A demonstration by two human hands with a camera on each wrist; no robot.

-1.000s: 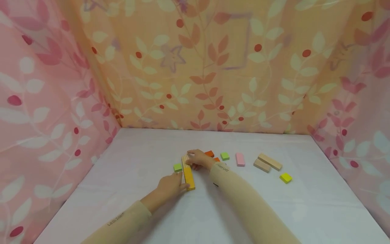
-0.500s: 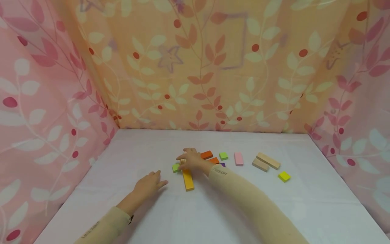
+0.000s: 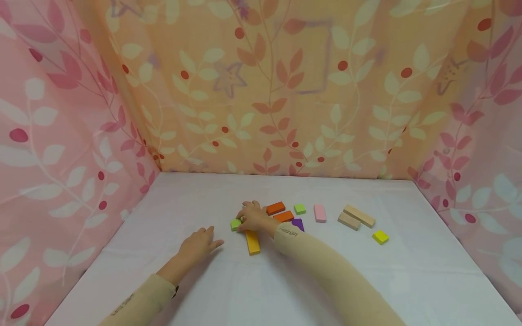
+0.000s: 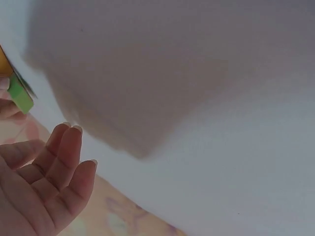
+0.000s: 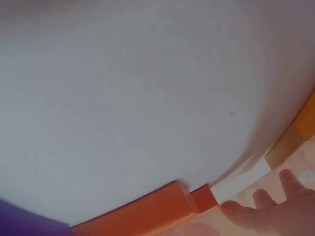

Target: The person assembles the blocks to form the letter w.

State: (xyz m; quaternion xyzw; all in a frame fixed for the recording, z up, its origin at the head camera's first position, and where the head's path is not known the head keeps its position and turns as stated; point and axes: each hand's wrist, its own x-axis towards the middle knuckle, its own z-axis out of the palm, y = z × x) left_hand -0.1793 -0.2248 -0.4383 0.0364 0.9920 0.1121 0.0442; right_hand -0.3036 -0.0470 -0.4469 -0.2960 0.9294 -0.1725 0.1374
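Observation:
My right hand (image 3: 253,217) is over the far end of a long yellow-orange block (image 3: 253,243). Its thumb and forefinger curl down on either side of a small green block (image 3: 235,225) and pinch it. In the left wrist view, fingertips show against this green block (image 4: 20,93). The hand hides the ribbed wooden piece in the head view; a tan end (image 5: 285,147) shows in the right wrist view. My left hand (image 3: 197,246) hovers to the left with relaxed, spread fingers, holding nothing; its palm (image 4: 29,196) appears in the left wrist view.
Right of the right hand lie two orange-red blocks (image 3: 276,208), a purple block (image 3: 299,224), a second green block (image 3: 299,208) and a pink block (image 3: 320,213). Farther right are two plain wooden blocks (image 3: 359,215) and a yellow block (image 3: 381,237). Floral cloth (image 3: 261,136) encloses the white table (image 3: 183,190).
My left hand has drawn back left, away from the yellow-orange block. The right hand has shifted left across the ribbed piece, and its fingers have closed at the small green block.

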